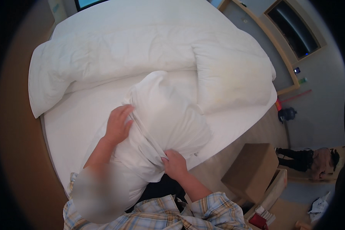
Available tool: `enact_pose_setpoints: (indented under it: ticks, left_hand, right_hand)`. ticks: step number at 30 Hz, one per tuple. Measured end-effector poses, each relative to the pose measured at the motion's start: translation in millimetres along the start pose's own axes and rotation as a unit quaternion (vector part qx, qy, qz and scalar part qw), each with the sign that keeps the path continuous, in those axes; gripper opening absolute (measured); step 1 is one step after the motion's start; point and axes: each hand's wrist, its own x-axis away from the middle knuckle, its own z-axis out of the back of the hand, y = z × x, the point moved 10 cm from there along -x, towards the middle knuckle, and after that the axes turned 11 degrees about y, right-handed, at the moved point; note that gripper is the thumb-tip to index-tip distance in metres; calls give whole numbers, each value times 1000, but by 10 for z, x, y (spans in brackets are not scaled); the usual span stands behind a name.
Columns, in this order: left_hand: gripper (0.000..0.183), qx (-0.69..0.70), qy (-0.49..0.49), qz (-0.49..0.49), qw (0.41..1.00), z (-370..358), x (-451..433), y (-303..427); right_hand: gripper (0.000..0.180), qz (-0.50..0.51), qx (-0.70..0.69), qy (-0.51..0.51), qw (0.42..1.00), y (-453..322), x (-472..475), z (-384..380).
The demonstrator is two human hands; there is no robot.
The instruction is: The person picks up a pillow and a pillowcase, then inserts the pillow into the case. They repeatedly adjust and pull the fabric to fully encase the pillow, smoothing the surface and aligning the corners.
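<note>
A white pillow (pixel 172 115) lies across the bed in front of me, partly inside a loose white pillowcase (pixel 141 155). The bunched hem of the case runs diagonally over the pillow. At the hem's upper left end, my left hand (pixel 119 124) has its fingertips and thumb on the cloth. Lower down, my right hand (pixel 174 165) pinches the gathered fabric between thumb and fingers. The near end of the case hangs towards my lap. A blurred round patch covers part of it and my left forearm.
Beyond are a rolled-back white duvet (pixel 112 54), a second pillow (pixel 235 77) and the white sheet (pixel 74 115). To the right stand a cardboard box (pixel 250 169), a water jug (pixel 287 114) and a wall-mounted television (pixel 293 28). A person (pixel 304 161) appears at far right.
</note>
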Motion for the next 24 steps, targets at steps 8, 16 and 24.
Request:
enact_pose_setpoints:
  ticks: [8, 16, 24]
  left_hand:
    - [21, 69, -176, -212, 959, -654, -242, 700]
    - [20, 98, -179, -101, 974, -631, -147, 503]
    - [21, 112, -192, -132, 966, -821, -244, 677]
  right_hand:
    - [19, 30, 1, 36, 999, -77, -72, 86]
    - [23, 25, 4, 135, 991, 244, -220, 449]
    - [20, 22, -98, 101, 990, 159, -235, 385]
